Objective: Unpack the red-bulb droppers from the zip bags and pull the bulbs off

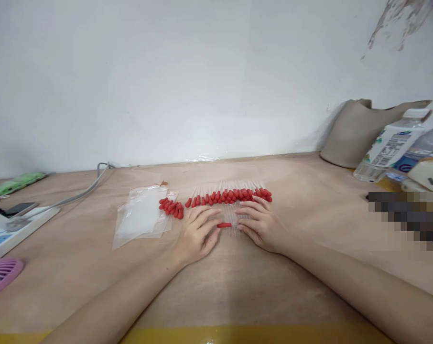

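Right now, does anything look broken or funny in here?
Yes, the wall: at the picture's upper right, a patch looks brown and scuffed or peeled, while the rest is pale and mostly smooth. Around the red bulbs, nothing looks spilled.

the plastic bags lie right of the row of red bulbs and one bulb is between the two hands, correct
No: the head view shows the plastic bags left of the row of red bulbs. One bulb is between the left hand and right hand.
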`<state>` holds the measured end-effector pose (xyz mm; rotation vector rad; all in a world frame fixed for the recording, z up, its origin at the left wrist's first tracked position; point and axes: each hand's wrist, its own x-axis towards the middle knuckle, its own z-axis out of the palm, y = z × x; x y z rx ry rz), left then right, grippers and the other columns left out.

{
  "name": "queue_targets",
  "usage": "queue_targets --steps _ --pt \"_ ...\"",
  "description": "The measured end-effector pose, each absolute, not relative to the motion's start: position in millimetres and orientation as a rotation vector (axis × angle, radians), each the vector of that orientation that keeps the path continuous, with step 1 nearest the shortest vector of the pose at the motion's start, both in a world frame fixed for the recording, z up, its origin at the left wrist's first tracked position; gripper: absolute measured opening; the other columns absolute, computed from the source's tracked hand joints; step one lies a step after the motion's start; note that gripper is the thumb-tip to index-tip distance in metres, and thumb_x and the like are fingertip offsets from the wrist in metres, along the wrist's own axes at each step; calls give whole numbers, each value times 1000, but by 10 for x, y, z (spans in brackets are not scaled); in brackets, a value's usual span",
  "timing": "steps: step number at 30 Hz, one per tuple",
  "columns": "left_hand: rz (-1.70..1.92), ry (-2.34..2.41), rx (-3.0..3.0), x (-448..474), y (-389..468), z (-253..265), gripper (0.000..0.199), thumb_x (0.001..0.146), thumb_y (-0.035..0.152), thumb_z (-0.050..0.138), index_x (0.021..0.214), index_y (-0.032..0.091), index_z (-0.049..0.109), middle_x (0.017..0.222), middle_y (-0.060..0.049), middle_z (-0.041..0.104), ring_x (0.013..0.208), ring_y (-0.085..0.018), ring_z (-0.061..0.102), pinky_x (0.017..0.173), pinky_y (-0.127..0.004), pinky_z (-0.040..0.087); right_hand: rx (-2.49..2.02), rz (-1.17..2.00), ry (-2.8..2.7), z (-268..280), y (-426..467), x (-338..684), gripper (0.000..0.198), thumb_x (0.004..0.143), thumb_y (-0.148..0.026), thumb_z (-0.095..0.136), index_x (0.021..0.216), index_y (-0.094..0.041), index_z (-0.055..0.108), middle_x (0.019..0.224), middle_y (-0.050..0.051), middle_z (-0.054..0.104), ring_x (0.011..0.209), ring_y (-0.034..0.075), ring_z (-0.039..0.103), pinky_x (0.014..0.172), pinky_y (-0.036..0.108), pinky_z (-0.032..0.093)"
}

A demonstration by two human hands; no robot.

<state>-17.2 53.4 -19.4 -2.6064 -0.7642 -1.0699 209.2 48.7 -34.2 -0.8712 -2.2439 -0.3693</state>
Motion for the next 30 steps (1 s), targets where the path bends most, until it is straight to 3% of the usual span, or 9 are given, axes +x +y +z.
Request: queue_targets --steps 2,4,10,15,23,30 --pt "-1048 -783 -2660 -142 533 -181 39 78 23 56 116 18 51 119 -9 55 111 -24 46 93 -43 39 -854 -358 -2238 -341 466 2063 18 85 -26 48 81 -23 66 100 2 65 105 20 51 99 45 30" --pt "-1026 -745 -2696 -105 542 -186 44 78 28 58 119 17 49 119 -10 55 113 -24 46 94 -43 39 -840 -346 -2248 -338 445 2033 18 85 -27 48 82 -23 65 100 2 65 104 20 51 98 45 30" --pt "-1016 -601 -2703 -43 579 -260 14 82 19 54 95 18 60 97 -5 66 95 -17 58 91 -38 43 -820 -302 -2266 -322 417 1991 15 83 -28 51 85 -21 64 93 1 66 97 17 52 97 40 32" --pt "-1061 -585 -2668 -46 578 -301 14 83 19 54 96 17 58 97 -5 67 93 -16 60 92 -37 44 -772 -279 -2270 -372 458 1997 20 84 -28 51 100 -20 61 95 2 67 100 18 53 97 42 33" --pt "-999 -550 -2699 -58 558 -287 14 84 19 51 95 15 58 101 -7 66 102 -17 58 99 -40 40 -567 -274 -2235 -477 509 1994 16 84 -17 49 95 -16 60 97 6 67 93 16 60 89 35 45" --pt "-954 -568 -2753 -87 511 -256 13 84 17 49 93 14 59 99 -7 67 101 -18 59 102 -43 36 -534 -345 -2289 -457 466 2023 10 84 -15 50 88 -15 59 91 6 67 95 15 59 91 32 45"
